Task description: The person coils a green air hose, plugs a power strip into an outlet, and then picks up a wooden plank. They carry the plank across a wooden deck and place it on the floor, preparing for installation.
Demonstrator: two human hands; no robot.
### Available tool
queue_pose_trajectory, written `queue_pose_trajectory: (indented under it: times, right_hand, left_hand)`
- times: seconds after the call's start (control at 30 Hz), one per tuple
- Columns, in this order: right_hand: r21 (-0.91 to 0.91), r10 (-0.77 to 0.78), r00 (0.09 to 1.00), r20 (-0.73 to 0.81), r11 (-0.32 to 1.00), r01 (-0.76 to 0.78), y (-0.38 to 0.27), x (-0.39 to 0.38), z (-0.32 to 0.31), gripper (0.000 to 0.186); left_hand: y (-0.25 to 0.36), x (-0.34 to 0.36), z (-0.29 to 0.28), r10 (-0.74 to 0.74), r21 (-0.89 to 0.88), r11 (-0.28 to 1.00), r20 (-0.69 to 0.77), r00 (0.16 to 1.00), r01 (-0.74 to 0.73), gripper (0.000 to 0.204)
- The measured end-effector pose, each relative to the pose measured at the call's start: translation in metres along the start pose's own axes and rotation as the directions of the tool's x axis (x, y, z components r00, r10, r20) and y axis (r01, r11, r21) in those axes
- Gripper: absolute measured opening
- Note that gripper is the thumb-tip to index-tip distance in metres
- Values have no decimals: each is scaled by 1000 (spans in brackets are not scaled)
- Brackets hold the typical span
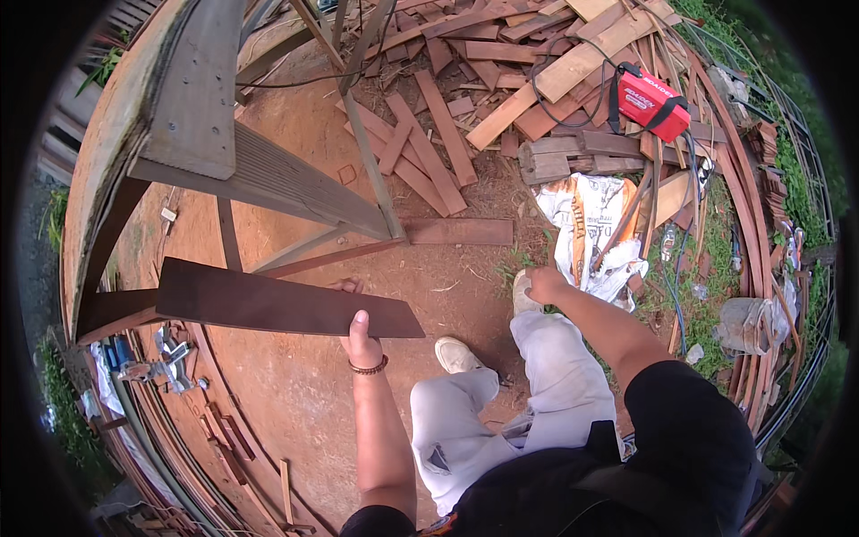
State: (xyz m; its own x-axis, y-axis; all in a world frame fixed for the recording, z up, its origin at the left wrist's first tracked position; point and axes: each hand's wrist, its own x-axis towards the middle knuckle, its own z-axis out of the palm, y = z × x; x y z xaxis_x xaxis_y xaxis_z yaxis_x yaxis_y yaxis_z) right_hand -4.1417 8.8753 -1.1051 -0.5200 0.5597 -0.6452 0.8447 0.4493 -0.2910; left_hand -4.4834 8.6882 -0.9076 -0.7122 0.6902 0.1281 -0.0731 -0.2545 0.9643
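A dark brown wooden board [277, 302] with one slanted end lies across my left hand [358, 333]. The thumb presses on its near edge, and the fingertips show past the far edge. The board's long end reaches left, in front of the wooden frame's lower rail. My right hand [543, 286] hangs over my right shoe with its fingers curled in. Whatever it may hold is hidden. Beneath it are my bent legs in pale trousers and the reddish dirt ground [420, 286].
On the left stands a wooden frame [286, 179] with a weathered top. A heap of planks [501, 63] fills the far side, with a red machine [651, 103] and its cables on it. White sacks [586, 219] lie on the right; stacked strips [228, 438] line the lower left.
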Motion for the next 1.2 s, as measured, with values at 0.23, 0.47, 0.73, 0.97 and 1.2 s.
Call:
queue_pose_trajectory:
  times: [0.23, 0.47, 0.73, 0.97, 1.2]
  right_hand:
    - [-314, -180, 980, -83, 938, 145, 48, 236, 68, 89]
    - [-353, -222, 969, -108, 920, 171, 49, 309, 90, 100]
    - [-400, -232, 972, -45, 896, 195, 43, 325, 68, 95]
    - [-294, -261, 965, -18, 924, 245, 35, 286, 96, 88]
    - [-240, -124, 985, -124, 966, 91, 20, 275, 137, 44]
  left_hand:
    - [-127, 103, -6, 460, -29, 888, 67, 886, -459, 92]
    - [-131, 111, 22, 477, 97, 878, -254, 842, -468, 95]
    - [-133, 115, 50, 535, 84, 841, -276, 799, -534, 94]
    - [-130, 120, 82, 643, 226, 761, -389, 660, -609, 91]
    - [-100, 124, 100, 669, 252, 714, -522, 530, -653, 96]
